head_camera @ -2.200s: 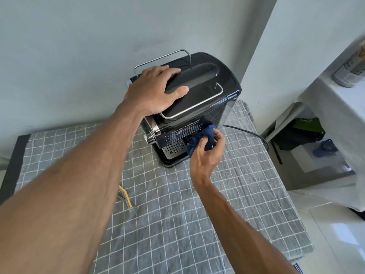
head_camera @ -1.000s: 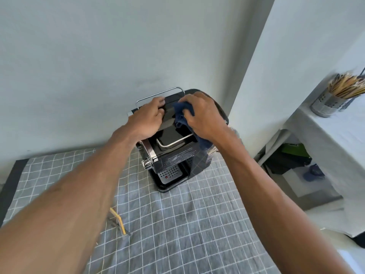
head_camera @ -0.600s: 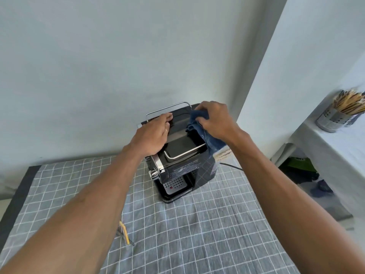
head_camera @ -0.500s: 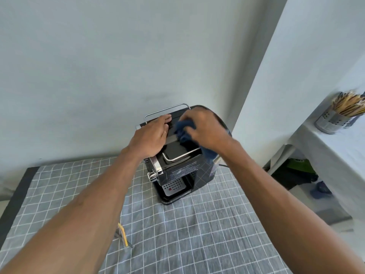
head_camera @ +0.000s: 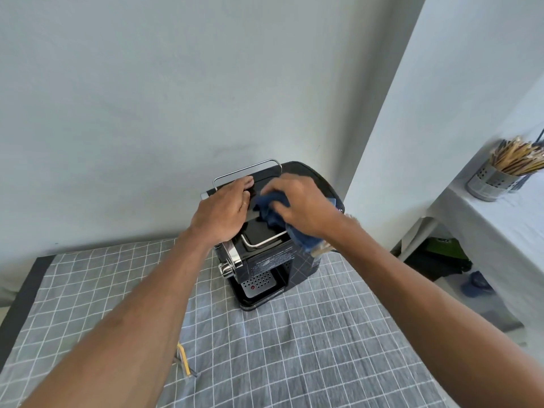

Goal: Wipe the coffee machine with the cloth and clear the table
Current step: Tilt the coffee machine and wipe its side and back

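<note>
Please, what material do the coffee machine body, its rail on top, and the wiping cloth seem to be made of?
Coffee machine body: probably glossy black plastic, since it mirrors the tablecloth grid.
Rail: thin bright metal wire, likely steel.
Cloth: soft dark blue fabric, crumpled under the right hand.

Black, blue and grey check under our hands

We are looking at a glossy black coffee machine (head_camera: 273,260) with silver rails and a red dot on its tray, a dark blue cloth (head_camera: 272,214), a grey tablecloth (head_camera: 294,348) showing a white grid, a yellow stick (head_camera: 183,359), and a pale wall (head_camera: 176,83).
</note>
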Motion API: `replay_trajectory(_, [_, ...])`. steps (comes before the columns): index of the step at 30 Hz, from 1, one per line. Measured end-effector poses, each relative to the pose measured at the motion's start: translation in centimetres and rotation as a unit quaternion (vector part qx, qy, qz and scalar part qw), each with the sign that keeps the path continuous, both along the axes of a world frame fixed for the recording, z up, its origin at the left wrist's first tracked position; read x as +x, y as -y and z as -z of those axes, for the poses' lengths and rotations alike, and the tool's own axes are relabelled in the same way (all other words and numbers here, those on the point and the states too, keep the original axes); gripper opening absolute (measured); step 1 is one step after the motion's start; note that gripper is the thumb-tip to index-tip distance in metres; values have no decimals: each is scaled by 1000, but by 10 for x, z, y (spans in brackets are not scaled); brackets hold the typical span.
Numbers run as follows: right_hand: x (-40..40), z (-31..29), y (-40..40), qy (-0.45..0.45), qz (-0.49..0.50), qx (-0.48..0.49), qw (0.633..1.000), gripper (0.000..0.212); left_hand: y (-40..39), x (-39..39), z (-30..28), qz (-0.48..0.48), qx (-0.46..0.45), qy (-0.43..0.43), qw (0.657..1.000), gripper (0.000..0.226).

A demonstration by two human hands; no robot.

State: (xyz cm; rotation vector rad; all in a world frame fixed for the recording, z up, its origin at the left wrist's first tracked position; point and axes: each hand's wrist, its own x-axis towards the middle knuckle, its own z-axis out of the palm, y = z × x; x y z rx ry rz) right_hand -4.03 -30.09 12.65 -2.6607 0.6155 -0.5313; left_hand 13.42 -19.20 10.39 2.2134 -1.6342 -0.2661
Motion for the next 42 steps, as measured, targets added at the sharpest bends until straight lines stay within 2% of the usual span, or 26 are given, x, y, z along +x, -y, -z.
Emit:
replay_trajectory(2, [-15,-2,3,-19,4,7,1000,24,0,-1,-1,0,1,2,1000,44])
replay_trajectory(7, [10,0,45,2,181,7,983,26,1,-4,-3,-7,13,16,1000,44])
replay_trajectory(9, [25,1,31,-4,164,-22,986,29,1,-5,-3,-10,11,18,1000,44])
replay_trajectory(14, [-3,8,-17,-10,9,-65,998,30,2,-2,0,-11,-1,19,1000,44])
replay_trajectory(15, [-12,8,-13,-4,14,-53,998,28,3,-2,1,-10,-2,15,1000,45])
replay_trajectory(17, [-19,5,8,12,83,-26,996,26,4,-4,1,-12,2,16,1000,49])
replay_trajectory(21, [13,5,41,13,201,-4,979,26,4,-7,1,6,30,58,998,56])
replay_trajectory(23, [27,10,32,3,205,-22,979,26,4,-6,2,13,31,66,997,59])
replay_trajectory(27, [6,2,17,14,122,-25,992,28,5,-5,5,15,34,77,996,63])
replay_trajectory(28, [2,-1,24,11,137,-21,990,28,5,-5,5,16,33,75,996,64])
replay_trajectory(31, [1,4,59,5,271,28,962,31,5,-5,4,17,34,68,997,66])
replay_trajectory(34, [2,14,52,30,250,27,967,34,4,-4,5,16,29,70,997,67])
replay_trajectory(36, [-11,24,33,102,223,48,968,31,4,-4,5,16,27,72,997,65])
replay_trajectory(38, [-30,38,8,217,273,99,932,29,4,-5,5,20,24,71,997,62])
replay_trajectory(40, [-38,57,-19,338,360,152,856,27,5,-5,4,23,25,70,997,60])
replay_trajectory(42, [-34,76,-47,397,418,163,801,26,5,-5,5,24,30,72,997,60])
